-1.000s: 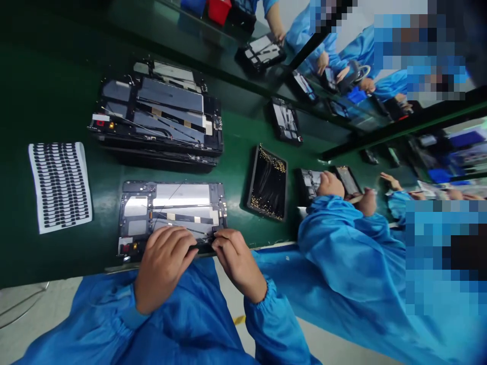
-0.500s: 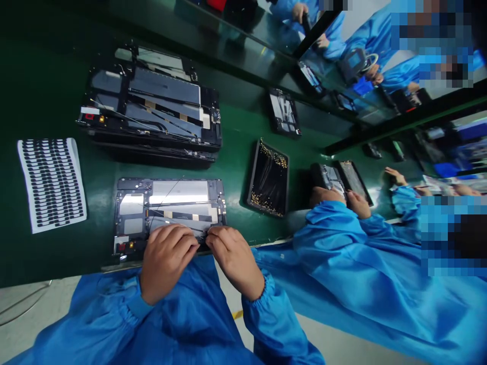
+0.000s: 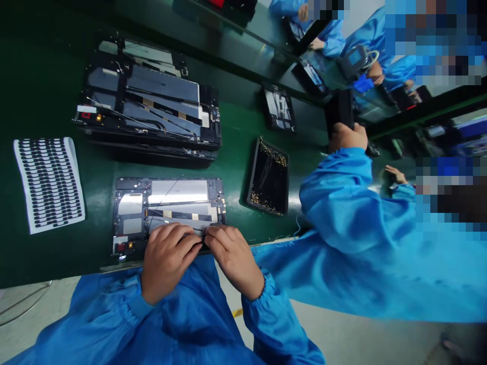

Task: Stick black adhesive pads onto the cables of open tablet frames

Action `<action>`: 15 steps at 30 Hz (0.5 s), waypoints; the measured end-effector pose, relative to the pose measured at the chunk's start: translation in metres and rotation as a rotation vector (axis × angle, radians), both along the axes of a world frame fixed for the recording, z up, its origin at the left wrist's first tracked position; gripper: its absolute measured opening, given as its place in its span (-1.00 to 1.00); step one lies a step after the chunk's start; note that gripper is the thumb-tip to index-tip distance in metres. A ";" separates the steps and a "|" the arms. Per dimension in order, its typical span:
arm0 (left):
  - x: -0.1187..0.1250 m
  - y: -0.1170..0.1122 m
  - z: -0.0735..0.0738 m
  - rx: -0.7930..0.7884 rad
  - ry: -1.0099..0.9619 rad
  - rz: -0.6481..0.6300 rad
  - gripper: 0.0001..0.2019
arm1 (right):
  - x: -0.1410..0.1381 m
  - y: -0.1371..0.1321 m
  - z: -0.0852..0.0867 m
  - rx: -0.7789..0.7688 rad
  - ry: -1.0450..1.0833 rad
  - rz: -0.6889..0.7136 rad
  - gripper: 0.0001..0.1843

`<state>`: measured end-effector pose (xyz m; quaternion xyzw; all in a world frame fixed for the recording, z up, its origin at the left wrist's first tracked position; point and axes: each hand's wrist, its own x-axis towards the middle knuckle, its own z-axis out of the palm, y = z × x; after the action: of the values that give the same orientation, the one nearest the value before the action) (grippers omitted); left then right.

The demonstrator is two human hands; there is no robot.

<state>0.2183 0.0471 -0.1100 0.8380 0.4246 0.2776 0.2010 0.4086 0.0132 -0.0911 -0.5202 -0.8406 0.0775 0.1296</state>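
An opened tablet body (image 3: 178, 191) lies face-down in front of me, with silver battery panels and dark flat cables showing. A thin black cable (image 3: 166, 196) arches loosely over it and runs down behind my left hand (image 3: 169, 258). That hand is closed, its fingers pinched at the tablet's near edge, apparently on the cable. My right hand (image 3: 233, 257) is closed too, fingertips pressed together at the near right edge, almost meeting the left ones. Whatever lies between the right fingertips is hidden.
Stacked tablet bodies (image 3: 160, 109) stand behind. A sheet of black stickers (image 3: 53, 185) lies left. To the right are a black tray (image 3: 286, 177) of thin cables with gold ends and another tablet stack (image 3: 279, 107). A co-worker's hand (image 3: 348, 137) grips a dark object near a shelf bar.
My hands stay almost in place, with small finger shifts at the tablet's edge. The co-worker on the right has reached forward, and the tablet and tray formerly before them are no longer visible.
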 end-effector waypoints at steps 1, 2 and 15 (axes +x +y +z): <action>0.001 0.000 0.000 -0.001 0.004 -0.002 -0.93 | 0.000 0.000 0.000 0.000 0.003 0.004 -0.77; 0.002 0.000 0.000 -0.003 0.008 -0.004 -0.93 | 0.001 0.000 -0.001 -0.005 0.012 0.005 -0.78; 0.008 0.004 0.000 0.022 0.048 0.001 -0.89 | 0.014 -0.007 -0.019 0.004 0.401 -0.138 -0.90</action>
<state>0.2265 0.0507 -0.1103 0.8464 0.4265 0.2623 0.1814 0.4229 0.0061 -0.1105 -0.5506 -0.7604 0.1688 0.3003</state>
